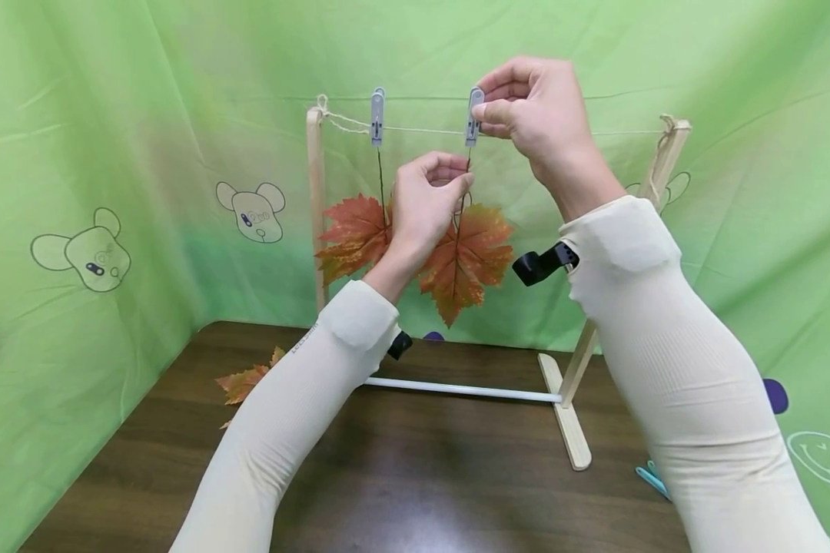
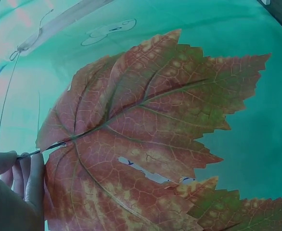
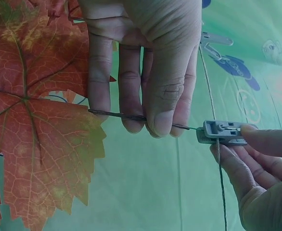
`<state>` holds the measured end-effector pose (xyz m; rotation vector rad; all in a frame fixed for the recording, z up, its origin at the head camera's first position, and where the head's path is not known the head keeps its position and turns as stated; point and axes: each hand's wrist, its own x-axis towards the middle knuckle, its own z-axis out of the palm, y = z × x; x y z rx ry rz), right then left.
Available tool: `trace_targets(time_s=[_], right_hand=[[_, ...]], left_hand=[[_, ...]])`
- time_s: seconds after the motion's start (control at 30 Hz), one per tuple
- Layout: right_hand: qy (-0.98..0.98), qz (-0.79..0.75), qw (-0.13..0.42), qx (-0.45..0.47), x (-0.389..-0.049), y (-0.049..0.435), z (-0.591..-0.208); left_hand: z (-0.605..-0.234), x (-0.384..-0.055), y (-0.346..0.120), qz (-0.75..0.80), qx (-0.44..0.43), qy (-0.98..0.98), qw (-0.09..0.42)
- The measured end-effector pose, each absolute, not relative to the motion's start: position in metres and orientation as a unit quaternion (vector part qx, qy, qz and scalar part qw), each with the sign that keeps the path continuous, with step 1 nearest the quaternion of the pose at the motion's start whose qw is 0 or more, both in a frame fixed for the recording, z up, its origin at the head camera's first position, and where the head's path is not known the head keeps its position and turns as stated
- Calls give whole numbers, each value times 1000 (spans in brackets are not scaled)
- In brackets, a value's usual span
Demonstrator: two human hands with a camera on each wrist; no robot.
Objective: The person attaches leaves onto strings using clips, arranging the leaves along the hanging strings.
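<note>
My left hand [image 1: 429, 192] pinches the dark stem [image 3: 124, 115] of an orange-red maple leaf [image 1: 466, 257] between thumb and fingertips. Just above it, my right hand [image 1: 542, 107] grips a grey clothespin [image 1: 473, 115] with the thumb on its face. That clothespin sits over the string [image 3: 221, 183], and the stem's upper end runs up to its lower tip. Left of it, another grey clothespin [image 1: 377, 117] on the string has a second maple leaf [image 1: 353, 234] hanging below by its stem. My left hand covers part of that leaf. In the left wrist view the held leaf [image 2: 131, 115] fills the middle.
The string is tied between two wooden posts [image 1: 667, 157] joined low down by a white rod [image 1: 456, 388]. A wooden foot [image 1: 570, 430] rests on the brown table [image 1: 401, 476]. Another leaf [image 1: 242, 382] lies behind my left forearm; turquoise clothespins [image 1: 653, 480] lie beside my right sleeve.
</note>
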<state>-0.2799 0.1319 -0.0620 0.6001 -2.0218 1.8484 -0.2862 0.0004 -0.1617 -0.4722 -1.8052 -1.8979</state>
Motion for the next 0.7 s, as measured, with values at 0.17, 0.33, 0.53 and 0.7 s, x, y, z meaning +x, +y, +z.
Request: trace_targets(time_s=[0.17, 0.33, 0.53, 0.7], right_hand=[[-712, 652, 160, 206, -280, 133, -62], [-727, 638, 157, 199, -280, 134, -62], [-745, 620, 155, 194, -279, 134, -65], [-751, 612, 159, 189, -278, 134, -67]], left_hand=[[-160, -286, 2, -695, -177, -655, 238], [-160, -285, 2, -695, -178, -654, 240], [-161, -285, 3, -697, -181, -649, 247], [-163, -285, 3, -696, -181, -648, 249]])
